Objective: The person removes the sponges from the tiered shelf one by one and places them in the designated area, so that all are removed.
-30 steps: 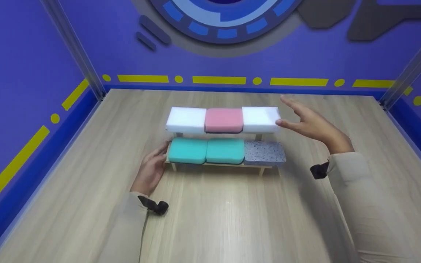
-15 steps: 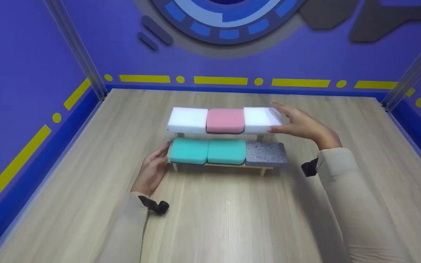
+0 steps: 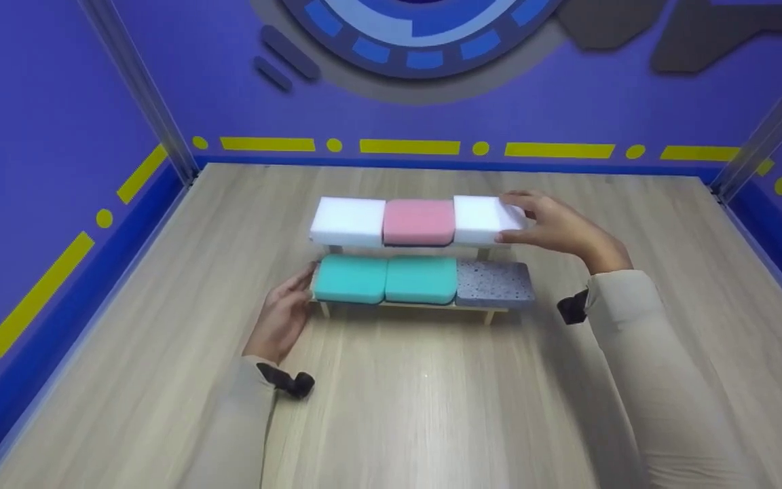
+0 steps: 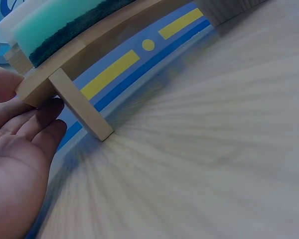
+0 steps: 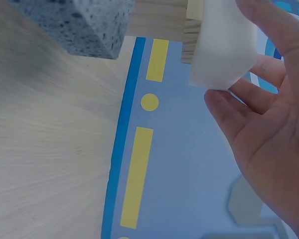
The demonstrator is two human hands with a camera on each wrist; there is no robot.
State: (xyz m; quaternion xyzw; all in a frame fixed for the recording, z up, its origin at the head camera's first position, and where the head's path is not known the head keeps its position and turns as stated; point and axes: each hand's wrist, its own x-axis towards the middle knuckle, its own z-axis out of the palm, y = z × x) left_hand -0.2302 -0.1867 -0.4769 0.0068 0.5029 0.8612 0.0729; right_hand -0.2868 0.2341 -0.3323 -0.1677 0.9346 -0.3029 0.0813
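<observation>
A small two-level wooden rack [image 4: 84, 107] holds two rows of sponges in the head view. My left hand [image 3: 281, 316] grips the rack's left end, thumb above the board and curled fingers under it in the left wrist view. On the upper level, my right hand [image 3: 557, 227] pinches the right-hand white sponge [image 3: 479, 219] between thumb and fingers; this white block [image 5: 224, 47] overhangs the wood in the right wrist view. Beside it lie a pink sponge [image 3: 419, 222] and another white sponge [image 3: 348, 221]. Below are two teal sponges [image 3: 421, 280] and a grey speckled block [image 3: 494, 283].
The rack stands on a wood-grain table [image 3: 404, 407]. Blue printed panels [image 3: 398, 122] with yellow dashes close off the back and both sides. Metal posts [image 3: 140, 88] rise at the rear corners. The grey block juts past the rack's right end.
My right hand has moved left and slightly down, from beside the right white sponge to closing its thumb and fingers on it. My left hand stays at the rack's left end.
</observation>
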